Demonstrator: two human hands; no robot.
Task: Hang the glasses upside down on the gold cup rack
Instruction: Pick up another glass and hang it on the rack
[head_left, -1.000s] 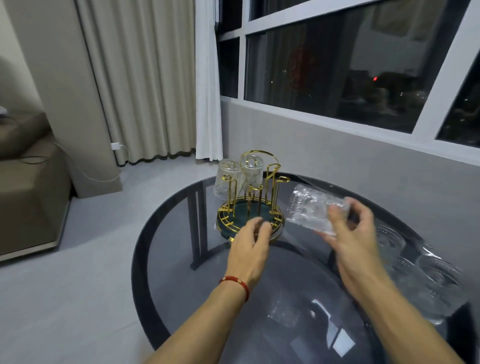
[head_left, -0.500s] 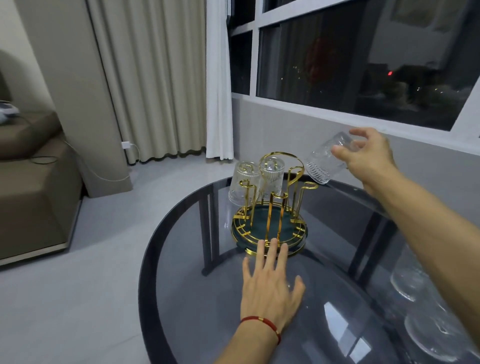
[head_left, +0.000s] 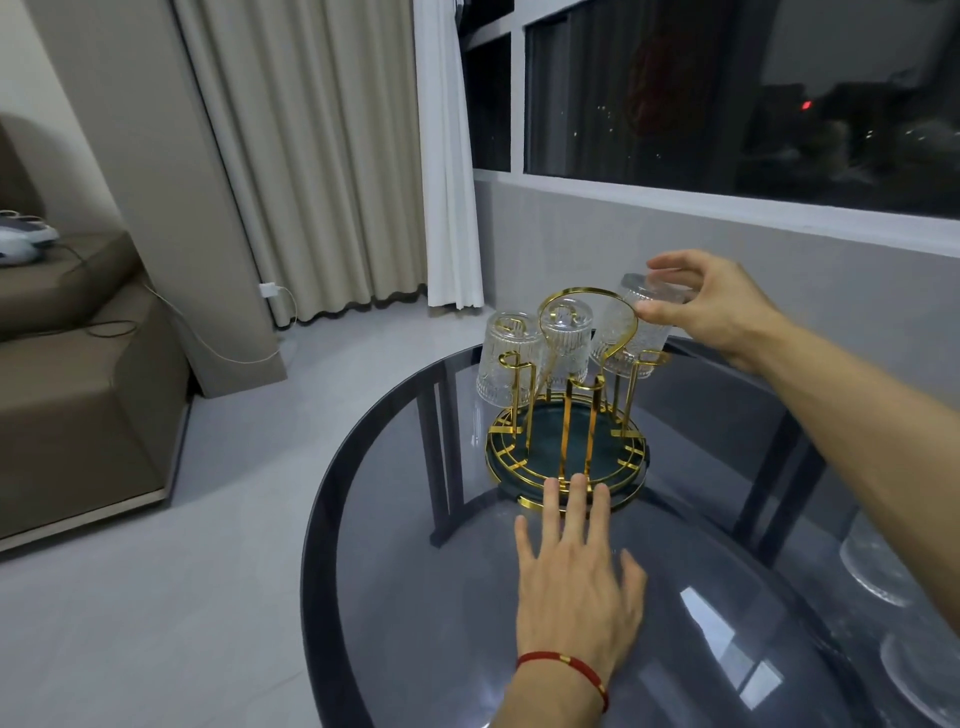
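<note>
A: Head view: what does the right hand (head_left: 711, 306) hold?

B: Its grip is closed on the base of a ribbed glass (head_left: 631, 332), mouth tilted down over a peg of the gold cup rack (head_left: 569, 431), likely to seat it.

A: And the left hand (head_left: 576, 577)?

B: Flat on the desk (head_left: 415, 597), grip wide and empty, fingertips (head_left: 577, 486) touching the rack's base, probably steadying it. Two hung glasses (head_left: 535, 353) stand left of the held one.

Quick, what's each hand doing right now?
Left hand: open, flat on the glass table, fingertips at the gold rack base.
Right hand: closed on a glass.
</note>
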